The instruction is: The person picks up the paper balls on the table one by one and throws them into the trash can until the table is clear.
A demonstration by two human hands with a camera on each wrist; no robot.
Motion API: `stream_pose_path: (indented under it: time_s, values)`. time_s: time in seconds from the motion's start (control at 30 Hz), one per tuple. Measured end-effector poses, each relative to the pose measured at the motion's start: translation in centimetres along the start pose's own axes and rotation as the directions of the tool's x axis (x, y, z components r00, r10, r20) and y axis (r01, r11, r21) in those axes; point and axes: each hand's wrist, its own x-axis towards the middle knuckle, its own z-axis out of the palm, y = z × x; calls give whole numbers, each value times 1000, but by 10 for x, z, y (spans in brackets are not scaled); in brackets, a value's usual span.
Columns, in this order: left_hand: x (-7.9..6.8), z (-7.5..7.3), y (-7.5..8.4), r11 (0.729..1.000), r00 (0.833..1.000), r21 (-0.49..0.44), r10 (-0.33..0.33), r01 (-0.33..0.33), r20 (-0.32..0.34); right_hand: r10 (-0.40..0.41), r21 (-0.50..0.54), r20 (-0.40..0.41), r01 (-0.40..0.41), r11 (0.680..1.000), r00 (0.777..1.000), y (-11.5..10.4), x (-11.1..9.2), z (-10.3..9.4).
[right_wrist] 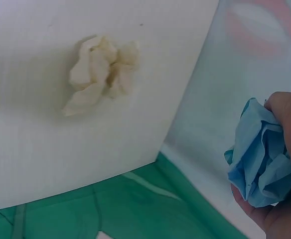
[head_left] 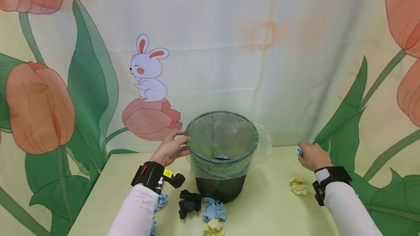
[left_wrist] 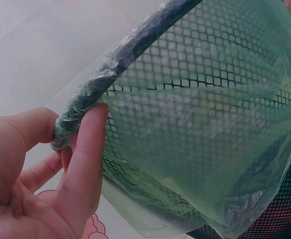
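Blue crumpled paper (right_wrist: pixel 260 154) is in the right hand (head_left: pixel 313 156), by the far right part of the table (head_left: pixel 272 207) and well apart from the black mesh bin (head_left: pixel 220 188). The right fingers are bent around it, but much of it pokes out, so a weak hold could let it drop near the table's edge. A yellow crumpled paper (head_left: pixel 298 186) sits near that hand, and a low swing could bump it. The left hand (head_left: pixel 172 148) pinches the bin's rim (left_wrist: pixel 135 47) and the plastic bag (head_left: pixel 242 170) folded over it, thumb on one side, fingers on the other, with just the rim between. If it pulls hard, the bin looks light enough to tip, or the thin bag could slide off. The bag puffs out loose on the right side, so anything coming from there might snag on it. Black crumpled paper (head_left: pixel 189 204) and a light blue wad (head_left: pixel 214 209) lie by the bin's foot, and a bumped bin might push them. The left sleeve (head_left: pixel 134 210) is right by another blue wad (head_left: pixel 161 202), so it could sweep that away.
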Motion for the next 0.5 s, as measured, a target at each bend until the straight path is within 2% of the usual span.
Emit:
stream_pose_path:
  time_s: [0.2, 0.5]
  values:
    - [0, -1, 0, 1000, 1000, -5, 4, -4, 7, -56, 0, -24, 56, 998, 998, -24, 20, -19]
    - [-1, -1, -1, 1000, 1000, -9, 6, -6, 10, -145, -26, -55, 144, 989, 988, -43, 45, -41]
